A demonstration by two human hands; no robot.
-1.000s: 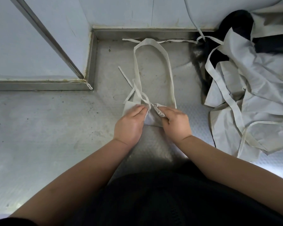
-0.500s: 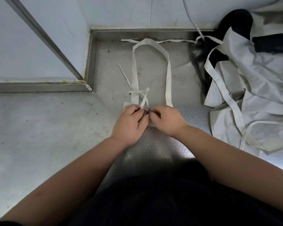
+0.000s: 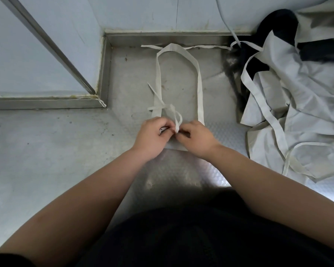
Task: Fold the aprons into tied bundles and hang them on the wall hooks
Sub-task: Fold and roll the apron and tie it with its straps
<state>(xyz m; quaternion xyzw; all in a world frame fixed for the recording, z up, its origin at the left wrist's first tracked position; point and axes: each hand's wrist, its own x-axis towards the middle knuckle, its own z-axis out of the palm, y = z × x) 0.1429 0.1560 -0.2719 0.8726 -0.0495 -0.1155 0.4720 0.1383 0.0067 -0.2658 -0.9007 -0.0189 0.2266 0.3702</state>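
In the head view, my left hand (image 3: 149,138) and my right hand (image 3: 196,140) meet over the folded apron (image 3: 175,145). It lies flat on the steel counter (image 3: 46,160), near the corner of the wall (image 3: 46,54). The fingers of both hands are curled and pinch the thin tie (image 3: 177,120) at its knot. The neck loop (image 3: 199,83) lies stretched away from me. To my right, apart from it, is a pile of loose aprons (image 3: 297,105).
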